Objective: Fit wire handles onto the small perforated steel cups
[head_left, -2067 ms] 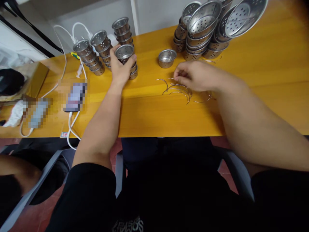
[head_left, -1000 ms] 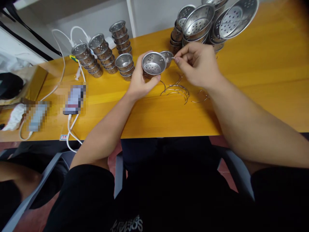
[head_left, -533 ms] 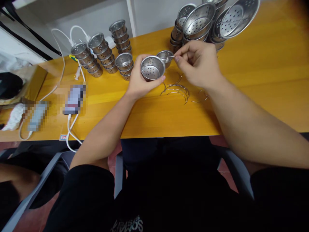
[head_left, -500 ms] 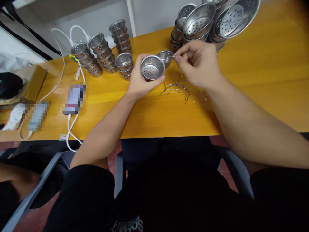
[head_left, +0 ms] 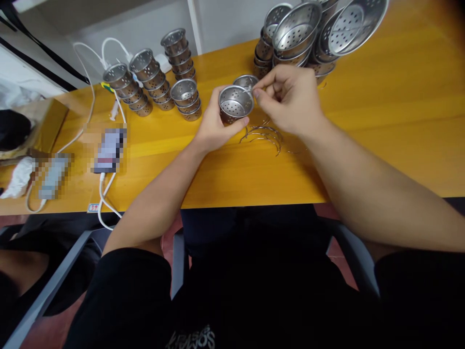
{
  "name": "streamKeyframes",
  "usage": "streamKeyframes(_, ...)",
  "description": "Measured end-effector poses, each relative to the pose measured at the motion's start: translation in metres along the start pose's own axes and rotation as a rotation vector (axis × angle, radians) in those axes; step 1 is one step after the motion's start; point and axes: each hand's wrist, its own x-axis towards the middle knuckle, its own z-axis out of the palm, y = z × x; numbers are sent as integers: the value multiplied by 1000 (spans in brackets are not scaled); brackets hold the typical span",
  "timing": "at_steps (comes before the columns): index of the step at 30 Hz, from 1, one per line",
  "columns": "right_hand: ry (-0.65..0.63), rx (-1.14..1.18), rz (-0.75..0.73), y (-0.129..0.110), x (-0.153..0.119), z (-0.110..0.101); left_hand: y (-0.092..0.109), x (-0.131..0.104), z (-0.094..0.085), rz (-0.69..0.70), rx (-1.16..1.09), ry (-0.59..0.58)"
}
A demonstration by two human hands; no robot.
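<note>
My left hand (head_left: 214, 125) is wrapped round a small perforated metal cup (head_left: 235, 106), its open top tilted toward me. My right hand (head_left: 292, 99) is closed in a pinch on a thin metal wire (head_left: 250, 89), which is at the right side of the cup's rim. Whether the wire passes through a hole I cannot tell. Just behind the held cup, a second small metal cup (head_left: 243, 80) stands partly hidden. Several curved wires (head_left: 265, 133) lie on the table below my hands.
Stacks of perforated cups (head_left: 144, 72) stand at the back left. Larger perforated bowls (head_left: 296, 36) are piled at the back right. On the left lie a phone (head_left: 109, 150) with a white cable (head_left: 102, 194) and another blurred device (head_left: 56, 175). A neighbouring person's arm (head_left: 23, 271) shows at lower left.
My right hand has moved slightly left and down, bringing the wire to the cup's rim. The cup in my left hand has shifted a little right, covering more of the cup behind.
</note>
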Motion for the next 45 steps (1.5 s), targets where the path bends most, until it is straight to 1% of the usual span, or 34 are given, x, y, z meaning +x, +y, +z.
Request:
streamKeyframes(2, 14, -6, 42, -5, 0, 3, 0, -1, 9, -7, -73, 14)
streamKeyframes(4, 25, -30, 101, -9, 1, 6, 3, 0, 16, -38, -114, 4)
streamKeyframes(7, 28, -60, 164, -12, 1, 7, 16, 3, 21, -115, -112, -15)
streamKeyframes(10, 44, -43, 184, -13, 1, 8, 31, 7, 18, -138, -85, -34)
streamKeyframes(13, 59, 6, 194, -15, 0, 9, 39, 7, 14, -112, -54, -57)
streamKeyframes(16, 55, 22, 194, -16, 1, 11, 38, 4, 11, -113, -45, -71)
streamKeyframes(19, 46, 15, 187, -17, 2, 14, 35, 3, 10, -113, -63, -54)
streamKeyframes(22, 46, 15, 170, -21, 2, 17, 37, 3, 9, -98, -80, -54)
streamKeyframes(25, 62, 28, 149, -28, 3, 14, 39, 4, 7, -133, -99, -74)
streamKeyframes(27, 11, 81, 152, -33, 3, 7, 37, 5, 4, -143, -159, -80)
streamKeyframes(31, -220, 287, 178, -33, 3, -8, 27, 4, -3, -137, -278, -106)
streamKeyframes(33, -273, 349, 184, -30, 3, -9, 24, 3, -5, -106, -277, -125)
streamKeyframes(36, -269, 373, 199, -28, 3, -5, 23, 2, -5, -45, -252, -115)
streamKeyframes(40, -232, 369, 251, -30, 3, -2, 27, 1, 0, -79, -205, -110)
streamKeyframes(45, -240, 357, 286, -28, 2, -4, 33, 2, 2, -87, -201, -103)
